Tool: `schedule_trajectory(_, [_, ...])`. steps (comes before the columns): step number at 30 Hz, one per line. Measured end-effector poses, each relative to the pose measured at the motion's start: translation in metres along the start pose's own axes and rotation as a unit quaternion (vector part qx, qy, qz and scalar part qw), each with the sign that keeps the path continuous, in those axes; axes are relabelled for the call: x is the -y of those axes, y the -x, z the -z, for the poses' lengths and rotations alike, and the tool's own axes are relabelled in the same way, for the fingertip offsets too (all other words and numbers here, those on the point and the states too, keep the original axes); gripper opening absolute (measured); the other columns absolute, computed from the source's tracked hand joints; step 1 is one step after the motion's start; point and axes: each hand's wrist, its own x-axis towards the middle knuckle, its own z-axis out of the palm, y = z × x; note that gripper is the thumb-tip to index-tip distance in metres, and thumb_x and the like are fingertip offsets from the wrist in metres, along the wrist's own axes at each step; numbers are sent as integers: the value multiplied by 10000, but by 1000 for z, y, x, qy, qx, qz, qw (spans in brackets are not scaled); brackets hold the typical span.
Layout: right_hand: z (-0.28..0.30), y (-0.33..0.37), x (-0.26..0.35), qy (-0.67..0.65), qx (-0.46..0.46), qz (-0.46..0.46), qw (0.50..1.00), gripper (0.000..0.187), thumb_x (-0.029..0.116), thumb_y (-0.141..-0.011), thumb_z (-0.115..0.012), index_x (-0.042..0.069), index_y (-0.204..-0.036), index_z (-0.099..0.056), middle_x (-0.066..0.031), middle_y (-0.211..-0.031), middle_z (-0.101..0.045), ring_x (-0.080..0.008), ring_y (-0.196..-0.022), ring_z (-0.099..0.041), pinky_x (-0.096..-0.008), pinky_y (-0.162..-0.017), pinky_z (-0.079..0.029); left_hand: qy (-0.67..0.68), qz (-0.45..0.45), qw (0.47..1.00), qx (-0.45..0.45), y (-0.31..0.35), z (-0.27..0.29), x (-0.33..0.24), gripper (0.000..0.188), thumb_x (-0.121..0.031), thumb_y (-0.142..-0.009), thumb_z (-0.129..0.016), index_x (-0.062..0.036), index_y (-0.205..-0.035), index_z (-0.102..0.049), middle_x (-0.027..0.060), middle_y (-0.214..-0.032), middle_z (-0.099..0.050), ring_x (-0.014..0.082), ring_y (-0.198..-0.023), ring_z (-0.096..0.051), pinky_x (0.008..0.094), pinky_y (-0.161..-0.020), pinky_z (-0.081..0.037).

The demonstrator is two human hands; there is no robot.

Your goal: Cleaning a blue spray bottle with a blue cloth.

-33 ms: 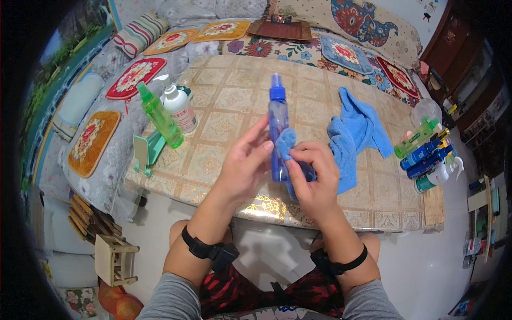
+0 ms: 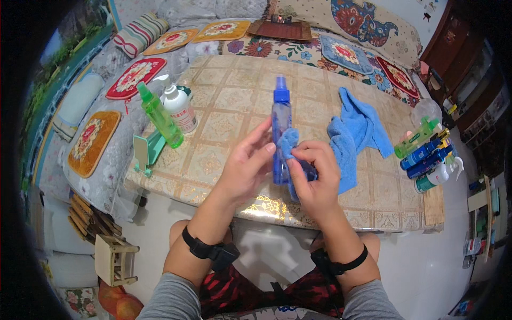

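A translucent blue spray bottle (image 2: 281, 114) stands nearly upright over the near middle of the table, its blue cap at the top. Around its left side curves my left hand (image 2: 248, 160), thumb in front and fingertips partly hidden behind the bottle. My right hand (image 2: 314, 173) pinches a bunched end of blue cloth (image 2: 288, 140) between thumb and fingers, against the bottle's right side. A larger blue towel (image 2: 349, 144) lies crumpled on the table just beyond that hand; whether it joins the pinched cloth is hidden.
At left on the patterned tablecloth (image 2: 224, 117) stand a green spray bottle (image 2: 160, 117), a white pump bottle (image 2: 181, 109) and a green phone-stand-like holder (image 2: 149, 152). Several bottles, including a blue one (image 2: 418, 156), lie at the right edge. Cushioned seating (image 2: 213, 48) borders the table's far side.
The blue spray bottle has shifted slightly to the right and a little nearer. My right hand and the pinched cloth have moved slightly right with it.
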Motion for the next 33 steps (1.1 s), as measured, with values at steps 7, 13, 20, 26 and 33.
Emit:
schedule_trajectory(7, [1,1,-6,12,-60,-33,998,216,-37,-842,-697,1,-1048,-646,-185,-1066,-597,-317,-944,-596,-377,-807,-503,-55,39,994,86,2,0,5,676,-91,-1025,-562,-46,-1607,-220,85,-1467,-482,156,-1276,-512,328,-1062,-448])
schedule_trajectory(13, [7,-6,-5,101,-25,34,994,411,-53,-863,-665,9,-1269,-644,-172,-1069,-556,-293,-928,-573,-371,-800,-497,-119,10,982,149,4,-1,5,781,42,-950,-595,-28,-1610,-185,112,-1584,-350,186,-1413,-397,343,-1161,-352])
schedule_trajectory(20, [9,-5,-9,116,-3,31,993,461,-38,-875,-663,22,-1331,-625,-155,-1043,-541,-275,-898,-570,-349,-790,-492,-172,34,969,174,6,5,-1,868,73,-897,-643,-11,-1608,-152,107,-1645,-249,208,-1467,-329,361,-1185,-325])
schedule_trajectory(26, [13,-6,-18,120,-19,-4,993,397,-24,-881,-666,-12,-1277,-631,-176,-1061,-555,-302,-908,-586,-369,-803,-496,-186,43,964,184,8,0,1,874,28,-899,-696,-16,-1605,-181,115,-1640,-263,196,-1435,-378,352,-1162,-360])
schedule_trajectory(33, [16,-8,-19,128,-53,-8,990,323,-26,-863,-691,-20,-1183,-649,-181,-1059,-606,-304,-934,-612,-375,-826,-503,-177,86,965,174,6,-3,-3,887,33,-895,-695,-21,-1608,-169,105,-1649,-245,194,-1434,-378,354,-1164,-358])
